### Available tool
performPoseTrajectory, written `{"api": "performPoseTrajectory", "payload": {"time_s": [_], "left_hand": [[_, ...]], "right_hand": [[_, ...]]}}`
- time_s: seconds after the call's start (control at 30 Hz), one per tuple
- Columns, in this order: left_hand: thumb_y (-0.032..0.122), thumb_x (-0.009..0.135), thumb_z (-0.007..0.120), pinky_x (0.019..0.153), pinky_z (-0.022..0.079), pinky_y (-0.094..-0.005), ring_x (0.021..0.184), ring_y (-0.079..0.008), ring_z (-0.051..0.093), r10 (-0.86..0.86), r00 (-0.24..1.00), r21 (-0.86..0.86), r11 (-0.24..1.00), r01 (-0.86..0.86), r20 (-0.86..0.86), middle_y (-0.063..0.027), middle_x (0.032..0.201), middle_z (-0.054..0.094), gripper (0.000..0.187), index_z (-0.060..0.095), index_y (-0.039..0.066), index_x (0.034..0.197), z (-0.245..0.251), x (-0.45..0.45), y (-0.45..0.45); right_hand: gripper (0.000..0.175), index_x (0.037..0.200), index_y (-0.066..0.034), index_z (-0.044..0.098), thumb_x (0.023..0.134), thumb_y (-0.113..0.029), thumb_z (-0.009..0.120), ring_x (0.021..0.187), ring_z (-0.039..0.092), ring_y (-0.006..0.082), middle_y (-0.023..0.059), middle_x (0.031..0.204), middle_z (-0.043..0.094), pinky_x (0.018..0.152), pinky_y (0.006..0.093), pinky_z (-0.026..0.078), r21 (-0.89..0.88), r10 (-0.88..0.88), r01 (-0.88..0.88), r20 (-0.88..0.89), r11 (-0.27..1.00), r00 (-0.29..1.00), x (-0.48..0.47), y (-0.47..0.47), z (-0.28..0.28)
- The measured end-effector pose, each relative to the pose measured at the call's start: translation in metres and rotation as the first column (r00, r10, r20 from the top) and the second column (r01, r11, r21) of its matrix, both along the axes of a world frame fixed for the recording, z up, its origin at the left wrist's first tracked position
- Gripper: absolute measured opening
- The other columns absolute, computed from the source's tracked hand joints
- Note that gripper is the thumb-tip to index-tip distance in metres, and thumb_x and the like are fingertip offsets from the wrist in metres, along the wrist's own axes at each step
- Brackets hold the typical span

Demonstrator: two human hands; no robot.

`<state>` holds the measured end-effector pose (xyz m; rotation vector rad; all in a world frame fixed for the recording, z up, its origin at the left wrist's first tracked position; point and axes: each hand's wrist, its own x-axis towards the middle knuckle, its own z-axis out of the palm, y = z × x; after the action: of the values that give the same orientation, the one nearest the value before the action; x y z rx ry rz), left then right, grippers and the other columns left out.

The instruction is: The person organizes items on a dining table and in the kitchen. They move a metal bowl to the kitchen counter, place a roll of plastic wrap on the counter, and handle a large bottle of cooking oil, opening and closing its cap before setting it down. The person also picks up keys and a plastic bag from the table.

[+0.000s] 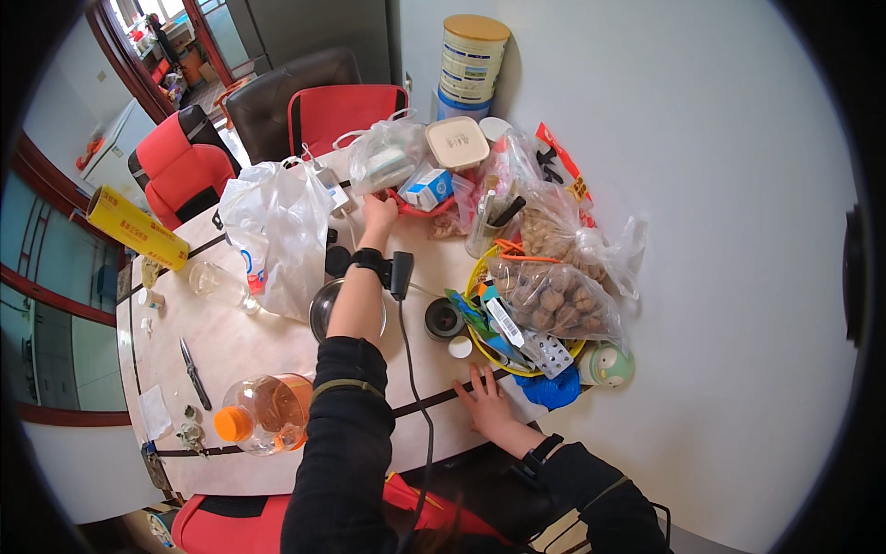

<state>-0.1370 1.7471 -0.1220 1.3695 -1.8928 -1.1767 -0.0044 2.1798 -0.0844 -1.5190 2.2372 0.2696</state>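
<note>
My left hand point(379, 212) is stretched far across the table, at the left end of a red basket point(423, 212). Its fingers are partly hidden there, so a grip on the rim cannot be made out. In the basket lies a blue and white box point(430, 190), with a clear plastic bag point(385, 156) beside it. Flat on the near table edge rests my right hand point(490, 410), fingers spread and holding nothing. Close to it are a yellow basket point(477, 341) of packets and a blister pack, a bag of walnuts point(558, 299) and a blue coiled item point(554, 389).
Under my left forearm sits a metal bowl point(325, 311), partly covered. Leftward are a white plastic bag point(277, 235), a clear bottle point(220, 285), a folding knife point(195, 374) and a large orange-capped bottle point(266, 414). A cable point(410, 360) hangs from my left wrist device. The wall point(727, 277) borders the right.
</note>
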Motion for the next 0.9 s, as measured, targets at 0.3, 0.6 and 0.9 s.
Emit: {"api": "performPoseTrajectory", "payload": {"time_s": [0.3, 0.6, 0.9], "left_hand": [[0.023, 0.086, 0.063, 0.063, 0.054, -0.0261, 0.081, -0.0157, 0.062, -0.243, 0.928, 0.33, 0.884, 0.332, -0.282, -0.011, 0.094, 0.062, 0.028, 0.058, 0.0, 0.101, -0.002, 0.034, 0.007], [0.024, 0.076, 0.064, 0.077, 0.049, -0.0405, 0.084, -0.0305, 0.06, -0.67, 0.725, -0.398, 0.629, 0.668, 0.158, -0.0147, 0.084, 0.066, 0.02, 0.069, 0.006, 0.08, 0.049, 0.018, 0.102], [0.028, 0.078, 0.059, 0.073, 0.05, -0.0448, 0.082, -0.0349, 0.062, -0.509, 0.795, -0.276, 0.753, 0.597, 0.329, -0.0162, 0.084, 0.065, 0.024, 0.065, 0.005, 0.081, 0.081, -0.023, 0.122]], "right_hand": [[0.105, 0.145, -0.0256, 0.022, 0.059, -0.035, 0.082, 0.136, 0.012, 0.0435, 0.0198, 0.15, 0.006, 0.104, 0.049, 0.032, 0.088, -0.007, 0.003, 0.048, 0.996, 0.999, -0.001, -0.003, 0.002], [0.107, 0.145, -0.0234, 0.021, 0.059, -0.035, 0.083, 0.136, 0.011, 0.044, 0.0208, 0.15, 0.007, 0.104, 0.0474, 0.034, 0.065, 0.004, -0.009, 0.075, 0.998, 0.997, -0.003, 0.0, 0.004], [0.108, 0.146, -0.0246, 0.02, 0.059, -0.032, 0.083, 0.136, 0.013, 0.0448, 0.0205, 0.151, 0.004, 0.103, 0.0474, 0.035, 0.093, 0.01, -0.013, 0.03, 0.996, 0.999, -0.001, 0.0, -0.005]]}}
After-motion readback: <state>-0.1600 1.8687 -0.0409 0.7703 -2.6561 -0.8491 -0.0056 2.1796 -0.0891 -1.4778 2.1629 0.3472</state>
